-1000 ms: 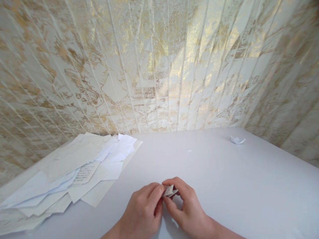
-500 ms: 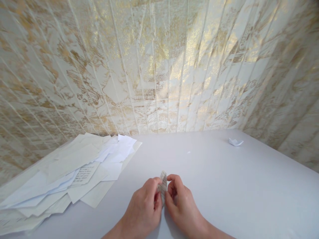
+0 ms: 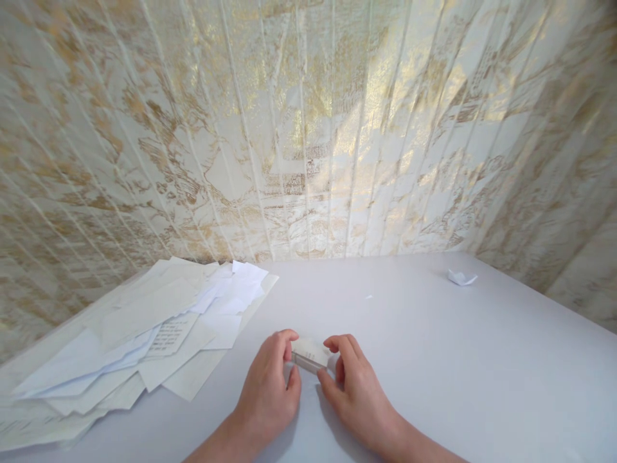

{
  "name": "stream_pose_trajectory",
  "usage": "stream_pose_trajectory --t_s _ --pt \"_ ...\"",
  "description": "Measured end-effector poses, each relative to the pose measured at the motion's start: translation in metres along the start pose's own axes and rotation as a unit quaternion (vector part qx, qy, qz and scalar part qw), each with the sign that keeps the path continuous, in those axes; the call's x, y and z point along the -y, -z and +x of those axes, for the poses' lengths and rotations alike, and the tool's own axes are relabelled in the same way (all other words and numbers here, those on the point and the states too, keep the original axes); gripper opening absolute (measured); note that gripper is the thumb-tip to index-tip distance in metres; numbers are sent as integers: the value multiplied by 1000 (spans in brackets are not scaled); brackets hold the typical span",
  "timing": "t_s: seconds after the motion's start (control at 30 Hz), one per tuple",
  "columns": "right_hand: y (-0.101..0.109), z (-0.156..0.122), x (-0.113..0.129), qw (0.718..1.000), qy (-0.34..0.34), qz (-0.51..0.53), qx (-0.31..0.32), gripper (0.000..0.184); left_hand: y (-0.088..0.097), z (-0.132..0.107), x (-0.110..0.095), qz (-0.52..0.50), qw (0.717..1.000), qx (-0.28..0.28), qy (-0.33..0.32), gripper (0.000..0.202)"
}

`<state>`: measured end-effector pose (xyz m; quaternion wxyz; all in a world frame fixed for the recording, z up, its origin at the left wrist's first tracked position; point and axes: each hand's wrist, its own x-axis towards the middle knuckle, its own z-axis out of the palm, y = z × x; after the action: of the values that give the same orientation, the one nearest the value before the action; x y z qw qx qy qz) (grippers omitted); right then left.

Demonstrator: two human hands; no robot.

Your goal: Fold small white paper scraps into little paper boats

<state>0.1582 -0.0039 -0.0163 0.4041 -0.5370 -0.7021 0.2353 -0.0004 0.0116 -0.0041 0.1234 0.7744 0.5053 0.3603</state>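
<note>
Folded paper (image 3: 310,357) sits low in the middle of the head view, between the person's two hands. It is small, with a pale top and a straight, grayer edge at the front. Some folding looks done, since it is no flat sheet now. I can't tell how many folds are left, because the paper is a bit blurry and the fingers hide its ends.

Far back on the right of the white table (image 3: 434,373) lies a little white folded piece (image 3: 461,278). It looks like one that is all done. Lots of loose sheets (image 3: 144,308) lie in a messy pile on the left, and the ones on top look flat, not folded. A tiny white scrap (image 3: 369,297) lies near the back.

The left hand (image 3: 267,389) is curved like a letter C at the left end, with a gap between thumb and pointing finger. The right hand (image 3: 359,399) is half open too. Its pointing finger is by the far side of the right end, and its thumb is at the near corner. The grip looks loose and light. I can't tell if either hand really pinches.
</note>
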Motion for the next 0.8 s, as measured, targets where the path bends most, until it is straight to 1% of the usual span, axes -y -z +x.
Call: stream_pose_trajectory --t_s 0.03,0.07,0.1,0.17,0.23,0.33,0.43,0.53,0.6,0.7,0.77,0.8 --pt "0 1 -1 1000 2 -8 -1 27 4 2 2 17 999 -12 -39 36" --pt "0 2 -1 1000 1 -14 0 28 7 4 5 31 997 -13 -75 37" --pt "-1 4 -2 1000 -4 -17 3 29 9 6 7 42 995 -8 -92 39" --pt "-2 8 -3 1000 -15 -14 17 30 10 9 10 58 992 27 -110 40" --pt "-4 14 -3 999 -20 -9 28 25 9 11 12 65 991 60 -104 37" --pt "-6 20 -2 1000 -12 -3 24 16 6 13 11 66 991 88 -79 31" --pt "-7 24 -2 1000 14 -2 17 17 6 16 10 70 990 101 -64 27" --pt "-7 25 -5 998 55 -1 14 19 7 18 12 81 988 117 -65 27" --pt "-6 25 -6 998 68 15 3 20 7 19 14 98 983 133 -82 30" --pt "-6 25 -6 996 65 53 -11 24 6 20 15 146 972 147 -110 43" --pt "-6 24 -3 996 58 65 -25 24 6 22 13 186 967 142 -97 47" --pt "-7 22 -2 996 51 61 -36 21 5 24 12 206 966 137 -81 45"
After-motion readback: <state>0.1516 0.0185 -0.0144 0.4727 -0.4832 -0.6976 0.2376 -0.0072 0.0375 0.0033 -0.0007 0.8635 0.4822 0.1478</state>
